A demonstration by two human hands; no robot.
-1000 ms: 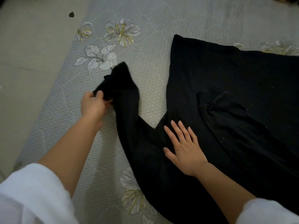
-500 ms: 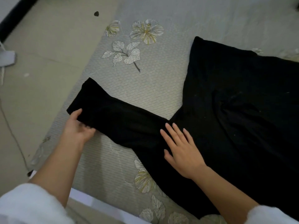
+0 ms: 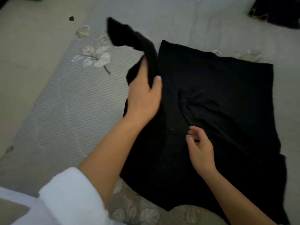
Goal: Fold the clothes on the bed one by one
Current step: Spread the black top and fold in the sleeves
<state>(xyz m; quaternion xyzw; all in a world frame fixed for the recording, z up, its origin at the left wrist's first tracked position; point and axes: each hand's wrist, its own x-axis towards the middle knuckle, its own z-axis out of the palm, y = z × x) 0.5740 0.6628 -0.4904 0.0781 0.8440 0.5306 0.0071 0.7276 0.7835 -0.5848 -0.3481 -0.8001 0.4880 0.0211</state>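
Note:
A black long-sleeved garment [image 3: 219, 88] lies spread on the bed. My left hand [image 3: 144, 98] grips its left sleeve [image 3: 129, 39] and holds it lifted over the garment's left edge, the cuff end hanging up and away. My right hand [image 3: 198, 148] hovers just above the garment's lower middle with fingers loosely curled, holding nothing. The other sleeve lies folded across the garment's body as a ridge near the centre.
The bed sheet [image 3: 73, 111] is grey, striped, with a printed flower pattern [image 3: 92, 57]. Pale floor [image 3: 24, 54] runs along the bed's left edge. Another dark piece of clothing [image 3: 276, 12] lies at the far right corner.
The sleeve lay flat, stretched out to the left; my left hand has gripped it and swung it up and right toward the garment's body. My right hand lifted off the cloth and its fingers curled.

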